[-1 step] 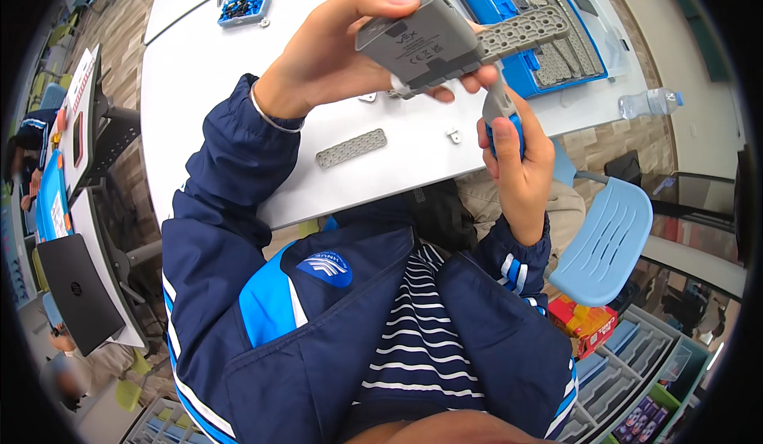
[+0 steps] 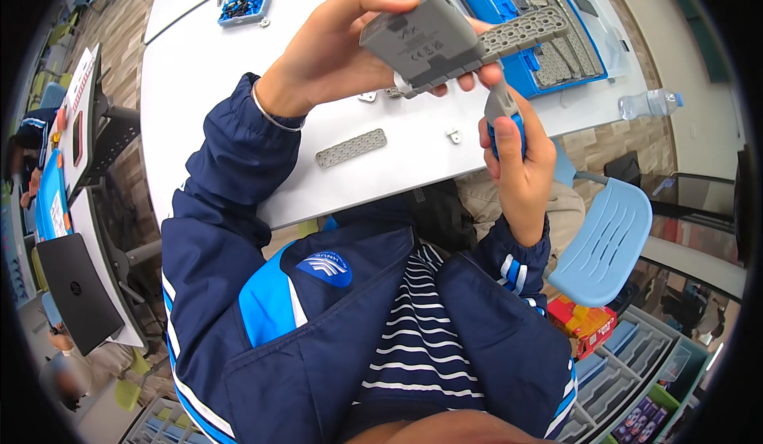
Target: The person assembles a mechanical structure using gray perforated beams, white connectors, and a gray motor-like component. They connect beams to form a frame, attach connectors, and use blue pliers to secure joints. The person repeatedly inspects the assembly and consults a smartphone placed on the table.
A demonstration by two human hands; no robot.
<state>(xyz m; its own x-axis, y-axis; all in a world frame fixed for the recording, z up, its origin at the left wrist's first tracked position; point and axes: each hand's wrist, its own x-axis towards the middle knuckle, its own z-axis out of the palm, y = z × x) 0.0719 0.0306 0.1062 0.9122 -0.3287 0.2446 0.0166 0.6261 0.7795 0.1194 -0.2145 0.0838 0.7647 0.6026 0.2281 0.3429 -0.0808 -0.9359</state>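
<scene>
A grey block (image 2: 425, 38) is held up above the white table (image 2: 230, 86) by the left hand (image 2: 338, 50), with the thumb laid on its upper edge and the fingers curled beneath, so the grip is closed only as far as the block's thickness allows. A perforated grey beam (image 2: 528, 34) is seen running out from the block's lower right side; whether it is pinned there or merely pressed in place by the fingers cannot be told. A blue-and-grey tool (image 2: 509, 132) is gripped by the right hand (image 2: 526, 158), its handle wrapped by the fingers with the thumb along it, and its grey tip is pointed up just beside the left fingertips; contact with the beam cannot be made out. For good work here, the block is best kept steady and braced near the joint, the left fingertips are best kept clear of the tip, and force is best applied straight along the tool rather than sideways, since the beam could be twisted by a slanted push. A loose perforated plate (image 2: 351, 148) and a small white bracket (image 2: 454, 135) are left lying on the table below.
</scene>
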